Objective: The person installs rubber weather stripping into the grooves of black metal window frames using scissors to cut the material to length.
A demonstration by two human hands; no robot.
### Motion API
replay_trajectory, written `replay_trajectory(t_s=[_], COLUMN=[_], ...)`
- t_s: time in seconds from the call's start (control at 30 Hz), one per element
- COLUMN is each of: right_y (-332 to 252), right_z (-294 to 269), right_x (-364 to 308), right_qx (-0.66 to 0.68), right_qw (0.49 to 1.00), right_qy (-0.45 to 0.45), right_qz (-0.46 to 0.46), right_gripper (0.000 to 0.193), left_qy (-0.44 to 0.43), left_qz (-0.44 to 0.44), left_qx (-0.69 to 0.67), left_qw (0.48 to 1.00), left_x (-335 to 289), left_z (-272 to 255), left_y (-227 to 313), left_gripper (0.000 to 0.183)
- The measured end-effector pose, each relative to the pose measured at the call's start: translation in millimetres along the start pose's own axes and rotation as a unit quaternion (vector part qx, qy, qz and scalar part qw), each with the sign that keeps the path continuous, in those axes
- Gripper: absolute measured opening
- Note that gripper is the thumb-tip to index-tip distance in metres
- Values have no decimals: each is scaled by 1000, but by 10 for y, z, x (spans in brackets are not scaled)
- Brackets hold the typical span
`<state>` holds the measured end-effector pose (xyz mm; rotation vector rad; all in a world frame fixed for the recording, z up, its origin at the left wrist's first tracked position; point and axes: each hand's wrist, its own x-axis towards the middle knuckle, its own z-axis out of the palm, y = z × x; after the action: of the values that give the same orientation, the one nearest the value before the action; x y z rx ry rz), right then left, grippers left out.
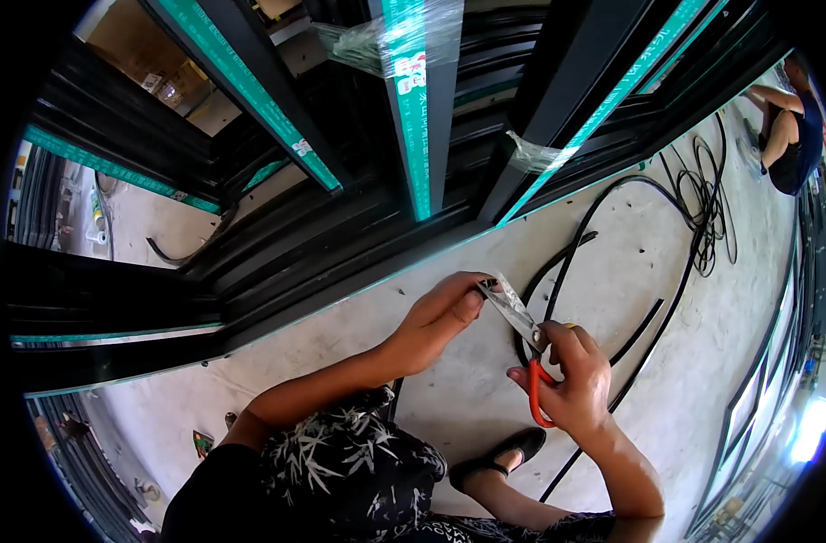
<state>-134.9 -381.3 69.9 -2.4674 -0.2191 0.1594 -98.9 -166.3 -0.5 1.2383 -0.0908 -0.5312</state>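
Observation:
My right hand grips a pair of scissors with red-orange handles, fingers wrapped around the loops. The metal blades point up and left, slightly parted, their tips at the fingertips of my left hand. That hand is closed in a pinch on a small black piece, which looks like the end of a rubber strip. Most of it is hidden by the fingers. Both hands are held above the floor, in front of a large black frame edged with green protective tape.
Long black rubber strips curve over the concrete floor to the right, with a tangled coil farther off. Black frame bars with green tape and plastic wrap rise ahead. Another person squats at the far right.

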Motion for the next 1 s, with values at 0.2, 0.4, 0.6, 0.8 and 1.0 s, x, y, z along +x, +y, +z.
replay_trajectory(t_s=[0.2, 0.4, 0.6, 0.8, 1.0], right_y=[-63, -115, -130, -173, -156], right_z=[132, 202, 236, 292, 320], right_x=[66, 67, 94, 125, 144], right_qx=[3, 22, 37, 59, 72], right_qw=[1000, 1000, 999, 998, 997], right_qy=[16, 1, 0, -8, -26], right_qz=[-1, 15, -17, -15, -26], right_gripper=[51, 51, 57, 58, 58], left_qy=[27, 42, 62, 72, 101], left_qz=[14, 25, 53, 68, 103], left_qx=[-54, -69, -72, -66, -65], left_qw=[998, 996, 994, 993, 987], left_x=[-2, -27, -93, -136, -131], left_z=[-14, -24, -40, -71, -19], left_y=[-73, -123, -159, -131, -105], left_gripper=[32, 29, 27, 25, 21])
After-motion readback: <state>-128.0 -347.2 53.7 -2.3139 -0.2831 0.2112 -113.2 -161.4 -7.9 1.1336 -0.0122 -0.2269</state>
